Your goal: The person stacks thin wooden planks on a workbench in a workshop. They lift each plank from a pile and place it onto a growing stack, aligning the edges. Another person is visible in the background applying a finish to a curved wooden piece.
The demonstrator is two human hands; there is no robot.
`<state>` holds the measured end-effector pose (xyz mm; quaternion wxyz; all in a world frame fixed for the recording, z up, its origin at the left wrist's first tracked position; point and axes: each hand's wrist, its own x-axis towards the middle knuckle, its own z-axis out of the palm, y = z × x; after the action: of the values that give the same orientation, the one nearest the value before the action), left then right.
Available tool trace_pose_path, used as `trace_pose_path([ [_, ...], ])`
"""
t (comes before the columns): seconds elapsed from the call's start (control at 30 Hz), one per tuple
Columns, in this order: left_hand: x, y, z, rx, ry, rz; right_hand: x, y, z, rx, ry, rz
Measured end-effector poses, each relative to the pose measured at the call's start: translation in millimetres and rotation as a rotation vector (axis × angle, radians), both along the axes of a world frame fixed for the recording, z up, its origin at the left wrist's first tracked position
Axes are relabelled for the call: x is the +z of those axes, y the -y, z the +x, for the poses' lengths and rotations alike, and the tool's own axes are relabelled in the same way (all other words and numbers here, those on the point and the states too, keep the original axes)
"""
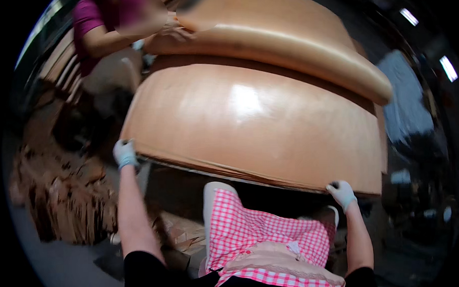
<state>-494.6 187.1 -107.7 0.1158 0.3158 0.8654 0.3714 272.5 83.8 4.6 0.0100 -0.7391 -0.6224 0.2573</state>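
A stack of wide, thin tan sheets that look like wood veneer lies in front of me, its top glossy and its layered edge facing me. My left hand, in a pale glove with dark fingertips, is closed on the near left corner. Toward the near right corner, my right hand, gloved alike, pinches the same edge. How many layers each hand holds cannot be made out. Beyond, another tan sheet curves over in a long rounded fold. A co-worker's hand is at that fold's left end.
At the far left stands the co-worker in a purple top. Broken veneer scraps are heaped on the floor to my left. Pale blue-grey sheeting lies beyond the stack's right side. My pink checked apron is close below the near edge.
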Motion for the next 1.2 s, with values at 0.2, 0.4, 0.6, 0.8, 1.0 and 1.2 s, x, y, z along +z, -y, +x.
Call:
trace_pose_path([
  [0.2,8.9,5.8,-13.0,0.127,-0.121,-0.078,-21.2,-20.8,20.2,-0.109,0.063,-0.160],
  [0.4,75.2,-3.7,160.4,0.024,-0.506,-0.203,-20.6,-21.7,17.1,-0.176,0.020,-0.248],
  [0.6,71.5,51.2,483.6,-1.099,-0.545,-0.091,-14.1,-20.3,14.4,-0.121,0.030,-0.222],
  [0.8,59.3,51.8,550.5,-1.182,-0.442,-0.194,-19.9,-8.5,23.7,-0.123,-0.100,-0.120],
  [1.0,64.2,49.3,537.9,-1.169,-0.464,-0.260,0.4,19.4,198.1,-0.272,0.030,-0.105],
  [1.2,62.9,49.4,538.6,-1.175,-0.483,-0.276,8.5,46.4,348.3,-0.345,0.288,-0.101],
])
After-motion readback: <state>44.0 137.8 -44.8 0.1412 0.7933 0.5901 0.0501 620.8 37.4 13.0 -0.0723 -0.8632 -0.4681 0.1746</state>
